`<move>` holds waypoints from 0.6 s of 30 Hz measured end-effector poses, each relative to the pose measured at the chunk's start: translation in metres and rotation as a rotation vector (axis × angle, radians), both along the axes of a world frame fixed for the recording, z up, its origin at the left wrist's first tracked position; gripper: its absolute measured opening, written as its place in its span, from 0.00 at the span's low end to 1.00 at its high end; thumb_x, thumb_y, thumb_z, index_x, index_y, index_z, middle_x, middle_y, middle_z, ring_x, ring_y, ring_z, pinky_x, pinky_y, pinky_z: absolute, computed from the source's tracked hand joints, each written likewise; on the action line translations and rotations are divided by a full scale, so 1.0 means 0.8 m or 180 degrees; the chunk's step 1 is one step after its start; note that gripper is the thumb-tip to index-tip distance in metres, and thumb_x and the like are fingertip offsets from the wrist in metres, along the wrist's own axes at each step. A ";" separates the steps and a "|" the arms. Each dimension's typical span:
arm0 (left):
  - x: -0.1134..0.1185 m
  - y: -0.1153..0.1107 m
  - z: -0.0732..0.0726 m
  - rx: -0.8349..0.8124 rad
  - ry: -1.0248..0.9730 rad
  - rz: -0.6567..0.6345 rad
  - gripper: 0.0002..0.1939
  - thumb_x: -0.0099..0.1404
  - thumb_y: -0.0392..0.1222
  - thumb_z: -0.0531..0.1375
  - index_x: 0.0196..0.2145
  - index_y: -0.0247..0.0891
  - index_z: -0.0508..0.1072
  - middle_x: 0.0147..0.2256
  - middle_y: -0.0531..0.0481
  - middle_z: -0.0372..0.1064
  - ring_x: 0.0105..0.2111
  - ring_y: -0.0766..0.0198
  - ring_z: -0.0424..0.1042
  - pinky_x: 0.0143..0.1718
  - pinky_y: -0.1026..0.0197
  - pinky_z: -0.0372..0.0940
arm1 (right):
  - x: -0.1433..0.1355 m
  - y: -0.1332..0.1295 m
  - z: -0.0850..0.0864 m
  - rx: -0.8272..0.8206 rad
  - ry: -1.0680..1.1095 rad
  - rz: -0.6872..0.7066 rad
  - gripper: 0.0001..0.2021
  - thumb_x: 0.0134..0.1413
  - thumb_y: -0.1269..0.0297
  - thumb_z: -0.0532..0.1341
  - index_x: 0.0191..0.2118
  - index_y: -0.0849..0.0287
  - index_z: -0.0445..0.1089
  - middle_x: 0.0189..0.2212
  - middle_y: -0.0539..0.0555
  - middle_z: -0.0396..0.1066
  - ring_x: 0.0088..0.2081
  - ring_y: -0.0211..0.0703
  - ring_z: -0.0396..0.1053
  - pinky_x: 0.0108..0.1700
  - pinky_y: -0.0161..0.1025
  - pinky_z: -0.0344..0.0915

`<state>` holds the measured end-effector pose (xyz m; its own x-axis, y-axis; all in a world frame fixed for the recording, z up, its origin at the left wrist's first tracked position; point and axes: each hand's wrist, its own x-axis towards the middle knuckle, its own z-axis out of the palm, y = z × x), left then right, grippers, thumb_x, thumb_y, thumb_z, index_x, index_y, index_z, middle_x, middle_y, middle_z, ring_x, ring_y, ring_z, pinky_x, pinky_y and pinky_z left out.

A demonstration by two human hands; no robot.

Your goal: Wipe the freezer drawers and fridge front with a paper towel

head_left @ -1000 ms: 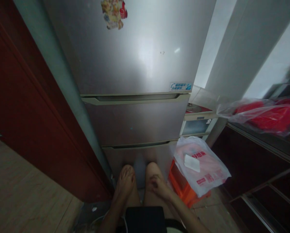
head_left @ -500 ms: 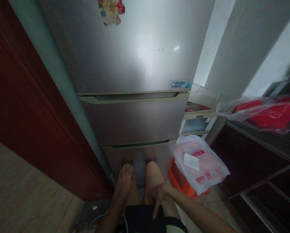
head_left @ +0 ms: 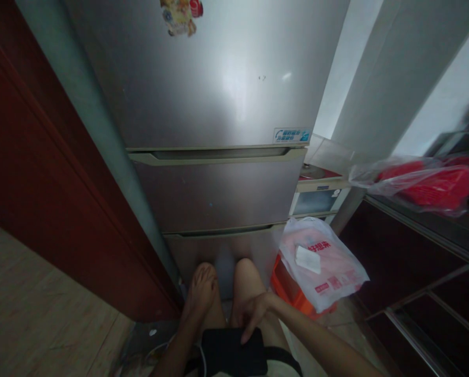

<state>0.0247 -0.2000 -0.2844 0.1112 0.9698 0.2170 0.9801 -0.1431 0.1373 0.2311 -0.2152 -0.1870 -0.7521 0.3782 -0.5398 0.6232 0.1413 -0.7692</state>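
Observation:
My left hand [head_left: 204, 285] lies flat over my left knee, its fingers stretched out with nothing in them. A flat black device [head_left: 229, 356] rests across my thighs, with a white cable [head_left: 203, 361] running beside it. At its far right edge is my right hand [head_left: 254, 312], with the thumb laid on the top face and the other fingers curled in at the edge, partly hidden. Straight in front of my knees stands a silver fridge [head_left: 219, 193] with its upper door and two lower drawers closed.
A white plastic bag [head_left: 338, 262] with a small white packet [head_left: 308, 259] on it covers an orange bin [head_left: 293, 293] on the right. Red items in clear plastic [head_left: 426, 183] sit above dark cabinets [head_left: 407, 251]. A reddish-brown door [head_left: 62, 173] stands at the left.
The view has shifted very slightly. My right thumb has moved a little to the left on the black device; my left hand stays on the knee.

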 end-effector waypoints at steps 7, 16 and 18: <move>0.001 -0.001 0.005 0.0010 0.0015 -0.0011 0.22 0.66 0.38 0.48 0.54 0.36 0.70 0.60 0.43 0.61 0.62 0.54 0.54 0.63 0.51 0.45 | -0.004 -0.003 0.004 -0.1073 -0.0252 0.0705 0.06 0.33 0.78 0.69 0.22 0.63 0.74 0.19 0.41 0.70 0.24 0.30 0.67 0.32 0.25 0.62; 0.001 0.000 0.002 -0.0006 0.0011 0.0025 0.23 0.65 0.38 0.48 0.55 0.34 0.69 0.60 0.42 0.60 0.62 0.53 0.54 0.63 0.51 0.45 | -0.002 -0.001 -0.024 -0.0784 -0.0051 0.0950 0.11 0.27 0.71 0.73 0.24 0.63 0.74 0.21 0.42 0.72 0.24 0.31 0.68 0.29 0.25 0.62; 0.001 0.000 0.000 -0.0005 -0.0001 0.0027 0.22 0.65 0.38 0.48 0.55 0.35 0.70 0.60 0.43 0.60 0.62 0.54 0.54 0.63 0.51 0.45 | 0.002 0.002 -0.027 -0.0776 0.0017 0.0910 0.07 0.34 0.70 0.71 0.26 0.62 0.75 0.22 0.41 0.72 0.26 0.30 0.68 0.31 0.24 0.62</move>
